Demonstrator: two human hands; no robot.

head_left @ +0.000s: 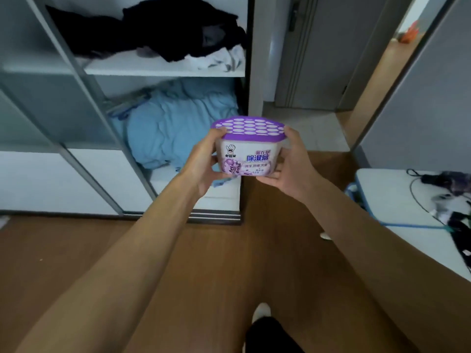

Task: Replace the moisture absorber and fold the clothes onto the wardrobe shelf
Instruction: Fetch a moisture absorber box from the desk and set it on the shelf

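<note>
Holding the absorber (251, 154) upright in front of the wardrobe, you have your left hand (204, 163) and right hand (293, 164) clamped on its sides, fingers (267, 178) under the base and thumbs at the purple lid (248, 129), probably so nothing spills. The label hides its contents. Beyond your fingers, the upper shelf (153, 68) holds unfolded dark clothes (165, 29). The lower shelf (163, 180) holds a crumpled blue cloth (173, 126).

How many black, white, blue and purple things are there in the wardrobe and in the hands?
Black: 1, black clothes heap
White: 1, white garment
Blue: 1, blue bundle
Purple: 1, purple-lidded moisture absorber
Total: 4
</note>
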